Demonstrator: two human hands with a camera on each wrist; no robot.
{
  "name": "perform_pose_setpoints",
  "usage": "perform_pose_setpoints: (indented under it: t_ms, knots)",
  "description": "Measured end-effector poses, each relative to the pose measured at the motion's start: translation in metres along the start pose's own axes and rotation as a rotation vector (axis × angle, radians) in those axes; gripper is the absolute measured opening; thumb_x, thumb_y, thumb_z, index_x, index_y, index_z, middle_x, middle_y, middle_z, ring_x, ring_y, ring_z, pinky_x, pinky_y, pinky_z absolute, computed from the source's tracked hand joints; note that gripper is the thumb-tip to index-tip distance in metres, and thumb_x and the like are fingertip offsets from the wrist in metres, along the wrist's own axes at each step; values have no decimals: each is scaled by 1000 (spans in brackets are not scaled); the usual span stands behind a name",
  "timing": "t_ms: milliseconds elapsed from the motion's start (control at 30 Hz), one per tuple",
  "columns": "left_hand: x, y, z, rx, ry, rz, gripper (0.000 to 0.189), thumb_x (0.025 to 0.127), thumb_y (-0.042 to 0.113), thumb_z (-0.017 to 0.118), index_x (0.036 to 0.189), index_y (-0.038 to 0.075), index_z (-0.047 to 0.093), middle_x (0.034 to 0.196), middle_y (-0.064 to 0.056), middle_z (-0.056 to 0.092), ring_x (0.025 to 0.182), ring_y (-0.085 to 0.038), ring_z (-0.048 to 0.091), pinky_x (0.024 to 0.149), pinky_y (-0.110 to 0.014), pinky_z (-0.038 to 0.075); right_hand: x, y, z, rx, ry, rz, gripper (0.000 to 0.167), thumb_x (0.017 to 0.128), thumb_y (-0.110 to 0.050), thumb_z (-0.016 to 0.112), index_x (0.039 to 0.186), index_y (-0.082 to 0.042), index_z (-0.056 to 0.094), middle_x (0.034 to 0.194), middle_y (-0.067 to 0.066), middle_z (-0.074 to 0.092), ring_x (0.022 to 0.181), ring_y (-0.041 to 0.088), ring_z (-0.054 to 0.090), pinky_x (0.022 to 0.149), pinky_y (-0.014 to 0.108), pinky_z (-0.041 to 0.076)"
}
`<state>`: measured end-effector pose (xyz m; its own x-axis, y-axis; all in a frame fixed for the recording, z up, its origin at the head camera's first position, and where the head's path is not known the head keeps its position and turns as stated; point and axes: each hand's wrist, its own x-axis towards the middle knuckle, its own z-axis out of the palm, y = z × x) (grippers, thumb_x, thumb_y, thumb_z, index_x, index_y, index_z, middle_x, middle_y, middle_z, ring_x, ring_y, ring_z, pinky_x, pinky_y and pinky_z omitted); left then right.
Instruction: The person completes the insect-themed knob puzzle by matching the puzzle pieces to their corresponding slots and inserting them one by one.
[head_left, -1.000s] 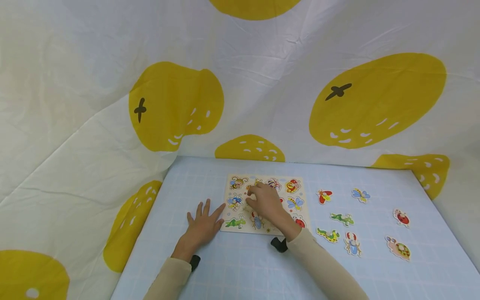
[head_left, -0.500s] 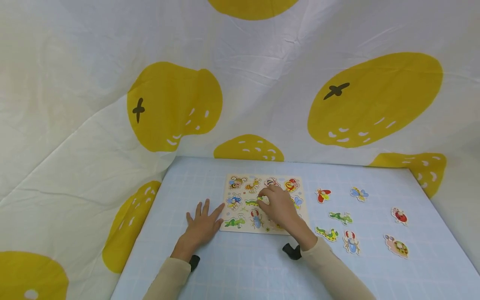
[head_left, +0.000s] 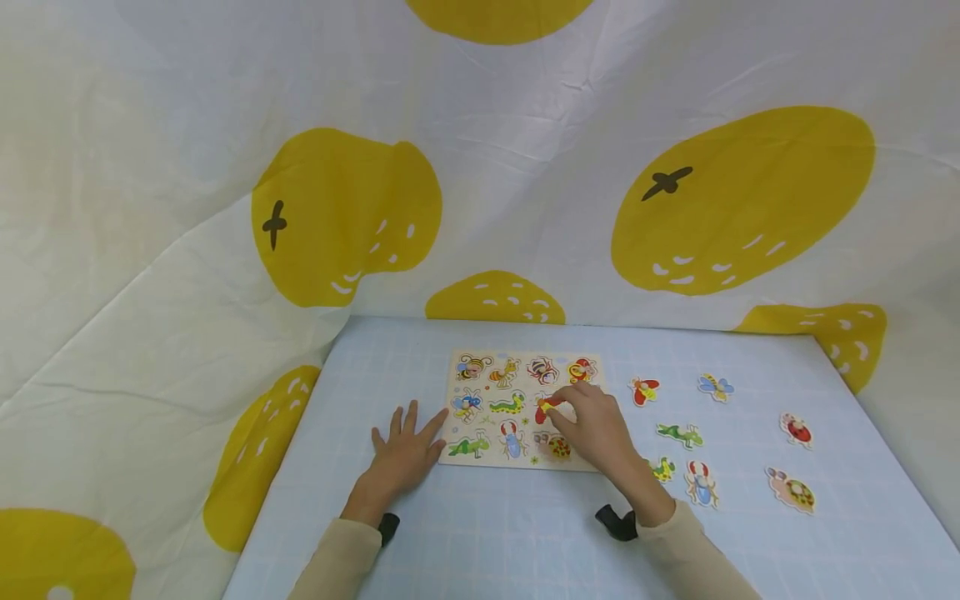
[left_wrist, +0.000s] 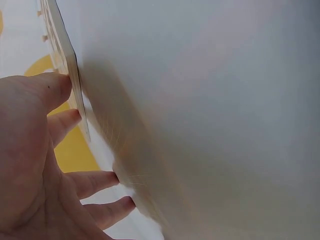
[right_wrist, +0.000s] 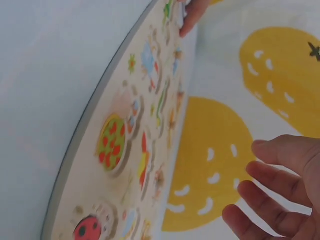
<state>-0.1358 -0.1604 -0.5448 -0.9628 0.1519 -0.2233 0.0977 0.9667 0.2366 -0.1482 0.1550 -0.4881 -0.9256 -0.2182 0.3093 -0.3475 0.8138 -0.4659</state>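
Note:
A flat puzzle board (head_left: 495, 460) with colourful insect shapes lies in front of me. My left hand (head_left: 403, 462) rests with fingers spread at the board's left edge. In the left wrist view, the thumb and a finger touch the board's side, and small knobs (left_wrist: 45, 38) stick out from its face. Over the right part of the board is my right hand (head_left: 596, 425), its fingertips overlapping the red-winged insect (head_left: 544, 408). The right wrist view shows that hand's fingers loosely bent and apart, holding nothing. Part of the board's right side is hidden beneath it.
Several loose insect pieces lie right of the board: a red-winged bug (head_left: 643, 391), a blue-winged one (head_left: 716, 387), a grasshopper (head_left: 680, 435), a beetle (head_left: 702, 483), a ladybug (head_left: 797, 430) and a snail-like one (head_left: 791, 490). A patterned white curtain (head_left: 517, 183) hangs behind.
My right hand has moved rightward across the board, uncovering the caterpillar and the other middle shapes. It now partly covers the loose caterpillar piece. My left hand has stayed in place.

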Motion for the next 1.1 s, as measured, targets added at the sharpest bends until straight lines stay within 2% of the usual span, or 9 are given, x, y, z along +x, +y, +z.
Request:
perform_pose_setpoints:
  t_ms: [200,333,433,633,1100]
  knots:
    - [-1,1,-2,-4,15,12,55,104,43,50,156,31,36,162,-24,16,147,-51,9,104,-81,9,-14,19,-10,23,0,10,17,85,-19,82,99,-11,76,102,3,69,92,25,63,76,42,53]
    - [0,-1,1,-2,18,16,55,104,44,49,157,32,36,163,-24,16,147,-51,9,103,-81,10,-24,36,-17,95,-27,7,18,86,-16,81,101,-10,75,104,3,68,99,26,64,83,46,55]
    - [1,-2,3,-8,19,20,56,104,44,49,157,32,36,163,-24,16,147,-51,9,103,-81,9,-31,47,-23,125,-56,40,18,87,-15,80,102,-9,74,106,4,68,103,27,63,87,50,54]
    - [2,-3,5,-9,23,23,56,104,44,50,157,32,35,163,-24,16,147,-51,9,103,-81,9,-44,69,-34,91,-95,135,17,89,-15,77,105,-8,74,110,7,67,108,31,60,91,56,50]
    - [2,-3,5,-7,25,21,56,104,44,50,157,33,35,163,-24,15,147,-51,7,103,-81,8,-72,111,-52,46,-184,247,18,90,-19,77,105,-10,74,114,12,64,108,35,57,91,58,48]
